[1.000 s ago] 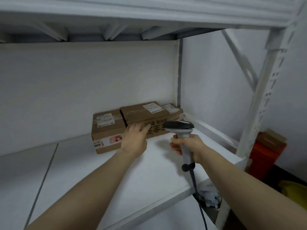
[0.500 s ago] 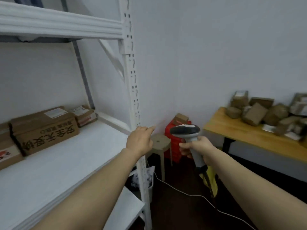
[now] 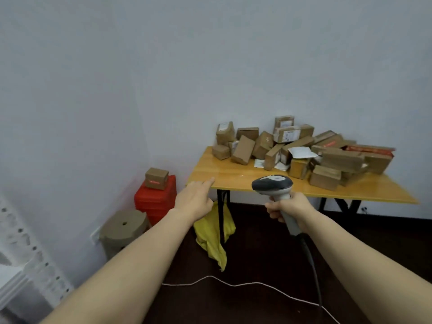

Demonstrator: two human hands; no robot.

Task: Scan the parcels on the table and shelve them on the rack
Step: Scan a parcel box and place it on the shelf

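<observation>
We have two hands in view. Our left hand (image 3: 195, 198) is stretched out in front of the near left corner of the tabletop (image 3: 233, 176), its grip apart and holding nothing, the forefinger pointing ahead and the other fingers loosely bent. Our right hand (image 3: 288, 206) has its grip clamped round the handle of the one scanner (image 3: 272, 184), which stands upright with its grey head facing the tabletop. One dark cable (image 3: 313, 265) runs down from the handle's base.

The parcels (image 3: 304, 150) lie in one loose heap on the far and right part of the wooden tabletop, against the wall (image 3: 210, 66). They are brown cardboard, and many carry white labels. We count well over a dozen, but they overlap too much for an exact number. One white sheet lies on top of the heap.

To the left of the tabletop we see one red crate (image 3: 155, 202) with one small brown box (image 3: 156, 178) on top. One round brown stool (image 3: 124, 226) stands just beside the crate. One yellow cloth (image 3: 212, 232) hangs by the table leg. One thin white cord (image 3: 233, 284) trails across the dark floor (image 3: 268, 242). One white post of the rack (image 3: 30, 253) shows at the lower left edge, blurred.
</observation>
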